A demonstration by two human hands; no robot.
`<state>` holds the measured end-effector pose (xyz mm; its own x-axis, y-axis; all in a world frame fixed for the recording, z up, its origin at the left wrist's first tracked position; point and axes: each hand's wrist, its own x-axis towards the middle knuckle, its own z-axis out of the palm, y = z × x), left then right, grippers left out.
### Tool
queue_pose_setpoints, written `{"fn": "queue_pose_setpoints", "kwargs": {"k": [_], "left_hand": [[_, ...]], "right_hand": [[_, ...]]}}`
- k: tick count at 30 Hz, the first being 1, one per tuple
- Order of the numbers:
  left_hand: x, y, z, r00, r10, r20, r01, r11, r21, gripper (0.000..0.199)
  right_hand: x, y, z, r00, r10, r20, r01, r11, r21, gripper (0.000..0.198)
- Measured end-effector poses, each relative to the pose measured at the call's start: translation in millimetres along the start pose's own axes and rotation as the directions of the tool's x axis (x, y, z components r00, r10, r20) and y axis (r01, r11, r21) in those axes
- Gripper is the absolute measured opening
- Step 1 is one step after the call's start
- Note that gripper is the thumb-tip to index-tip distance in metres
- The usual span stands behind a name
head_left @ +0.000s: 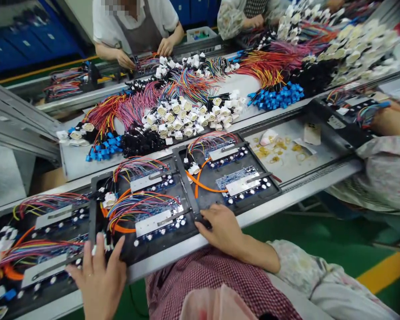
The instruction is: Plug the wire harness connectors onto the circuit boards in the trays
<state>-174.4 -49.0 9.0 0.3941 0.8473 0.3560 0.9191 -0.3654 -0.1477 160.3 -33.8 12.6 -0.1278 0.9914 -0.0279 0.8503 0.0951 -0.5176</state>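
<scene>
My left hand (102,278) is spread over the join between two black trays, fingers apart and pointing away from me. My right hand (222,229) has its thumb and fingers closed on the near corner of a black tray (192,195). Beside it lies the middle tray, bearing circuit boards (158,220) with silver metal plates, coloured wires (133,204) and a white connector (110,199). The right-hand tray (206,191) also holds boards; an orange cable (200,182) runs to one of them. More wired boards (46,271) fill the left tray.
Heaps of wire harnesses with white connectors (176,118) and blue connectors (276,95) cover the shelf beyond the rail. Yellow rubber bands (276,149) lie right of the trays. A co-worker's arm (393,118) reaches in at right; other people work opposite.
</scene>
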Motion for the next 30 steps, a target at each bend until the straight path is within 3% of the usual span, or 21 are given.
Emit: {"fn": "queue_pose_setpoints", "kwargs": {"k": [3, 6, 8, 10, 12, 15, 17, 20, 23, 26, 30], "left_hand": [[-7, -10, -6, 0.994, -0.103, -0.038, 0.104, 0.994, 0.028, 0.097], [-11, -14, -11, 0.969, -0.243, -0.049, 0.242, 0.970, -0.024, 0.091], [-10, -9, -13, 0.961, -0.275, -0.035, 0.272, 0.960, -0.060, 0.091], [-4, 5, -13, 0.972, -0.234, -0.037, 0.229, 0.968, -0.098, 0.096], [11, 28, -10, 0.985, -0.166, -0.054, 0.154, 0.972, -0.176, 0.099], [44, 73, -3, 0.992, -0.079, -0.097, 0.043, 0.946, -0.321, 0.097], [68, 102, 1, 0.988, 0.012, -0.151, -0.073, 0.912, -0.403, 0.093], [98, 128, 6, 0.969, 0.121, -0.215, -0.212, 0.852, -0.479, 0.071], [113, 138, 8, 0.957, 0.182, -0.225, -0.277, 0.799, -0.534, 0.056], [122, 144, 10, 0.964, 0.202, -0.175, -0.267, 0.760, -0.593, 0.051], [131, 163, 15, 0.950, 0.288, -0.116, -0.293, 0.703, -0.649, 0.042]], "right_hand": [[6, -15, 3, 0.985, -0.090, 0.150, 0.085, 0.995, 0.044, 0.019], [8, -20, -8, 0.939, -0.227, 0.258, 0.221, 0.974, 0.053, 0.023], [19, -11, -31, 0.915, -0.327, 0.238, 0.326, 0.944, 0.041, 0.029], [51, 10, -66, 0.924, -0.364, 0.115, 0.369, 0.929, -0.018, 0.029], [107, 35, -107, 0.961, -0.268, -0.064, 0.254, 0.952, -0.173, 0.030], [215, 68, -154, 0.973, -0.027, -0.230, -0.071, 0.910, -0.407, 0.034], [278, 79, -166, 0.965, 0.132, -0.226, -0.228, 0.845, -0.484, 0.034], [332, 85, -164, 0.963, 0.207, -0.171, -0.266, 0.832, -0.487, 0.030], [343, 92, -169, 0.966, 0.221, -0.137, -0.260, 0.846, -0.465, 0.035], [338, 109, -189, 0.971, 0.203, -0.125, -0.238, 0.863, -0.446, 0.056], [331, 125, -199, 0.991, 0.127, -0.035, -0.130, 0.895, -0.427, 0.064]]}}
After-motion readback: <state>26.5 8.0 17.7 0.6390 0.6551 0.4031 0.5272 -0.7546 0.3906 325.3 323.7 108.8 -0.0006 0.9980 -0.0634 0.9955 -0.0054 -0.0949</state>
